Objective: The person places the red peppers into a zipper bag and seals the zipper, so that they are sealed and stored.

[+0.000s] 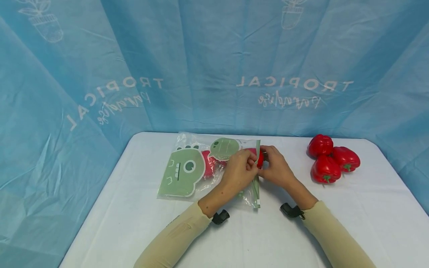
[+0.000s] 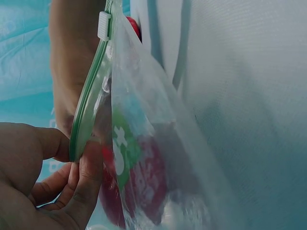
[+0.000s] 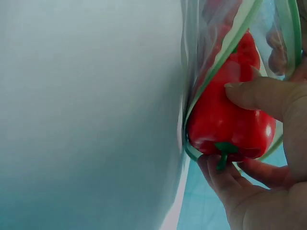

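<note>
A clear zip bag [image 1: 182, 175] with green cartoon monsters lies on the white table, its mouth toward the right. My left hand [image 1: 238, 168] pinches the green zip edge [image 2: 85, 112] between thumb and fingers, holding the mouth apart. In the right wrist view, a red bell pepper [image 3: 225, 112] with a green stem sits in the bag's mouth. My right hand [image 1: 277, 168] grips this pepper, thumb on its side and fingers around its stem end. More red peppers [image 1: 208, 163] show through the plastic, partly hidden by the print. A white slider [image 2: 103, 26] sits on the zip.
Three red bell peppers [image 1: 326, 169] stand grouped at the table's back right. Blue printed curtain [image 1: 214, 67] hangs behind the white table [image 1: 110, 227] and along its sides. A black wrist camera [image 1: 291, 210] juts from the right wrist, and another [image 1: 220, 217] from the left.
</note>
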The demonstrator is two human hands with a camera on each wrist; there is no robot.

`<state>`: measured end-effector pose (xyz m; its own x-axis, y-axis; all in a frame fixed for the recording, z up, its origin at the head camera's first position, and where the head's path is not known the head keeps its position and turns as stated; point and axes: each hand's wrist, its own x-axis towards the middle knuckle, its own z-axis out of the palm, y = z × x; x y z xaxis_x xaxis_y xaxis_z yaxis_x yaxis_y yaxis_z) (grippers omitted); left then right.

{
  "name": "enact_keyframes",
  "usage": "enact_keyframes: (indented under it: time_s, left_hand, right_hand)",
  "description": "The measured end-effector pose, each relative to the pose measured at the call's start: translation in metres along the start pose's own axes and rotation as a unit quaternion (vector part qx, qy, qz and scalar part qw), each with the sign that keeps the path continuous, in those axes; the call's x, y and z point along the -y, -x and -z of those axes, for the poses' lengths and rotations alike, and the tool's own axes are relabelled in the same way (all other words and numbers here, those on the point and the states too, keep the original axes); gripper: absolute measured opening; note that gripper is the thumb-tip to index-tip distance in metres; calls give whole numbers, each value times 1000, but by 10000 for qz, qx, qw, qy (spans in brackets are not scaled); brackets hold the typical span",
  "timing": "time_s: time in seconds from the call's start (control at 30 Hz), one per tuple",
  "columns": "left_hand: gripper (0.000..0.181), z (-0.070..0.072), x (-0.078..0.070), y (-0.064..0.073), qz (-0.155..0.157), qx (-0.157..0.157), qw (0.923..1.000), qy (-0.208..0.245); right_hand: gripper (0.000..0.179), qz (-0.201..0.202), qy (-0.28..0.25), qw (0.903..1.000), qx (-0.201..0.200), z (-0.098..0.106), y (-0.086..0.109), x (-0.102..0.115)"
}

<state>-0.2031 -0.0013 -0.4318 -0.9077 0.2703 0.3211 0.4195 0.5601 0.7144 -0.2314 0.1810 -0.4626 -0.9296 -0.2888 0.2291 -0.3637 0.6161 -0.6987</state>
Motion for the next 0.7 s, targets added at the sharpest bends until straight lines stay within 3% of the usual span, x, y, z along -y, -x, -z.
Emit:
enact_keyframes:
  time_s: [0.3, 0.5, 0.7]
  left_hand:
    - [12, 0, 0, -2, -69, -79, 9999, -123]
    - [12, 3, -1, -2, -125, -104, 9998, -89]
    - [11, 3, -1, -1, -81, -75, 9998, -148]
  right_hand:
    - [64, -109, -276, 9995, -125, -11, -10, 4]
    - [51, -218, -26, 9996, -186, -16, -14, 7]
    - [52, -393, 187, 9989, -146, -18, -15, 5]
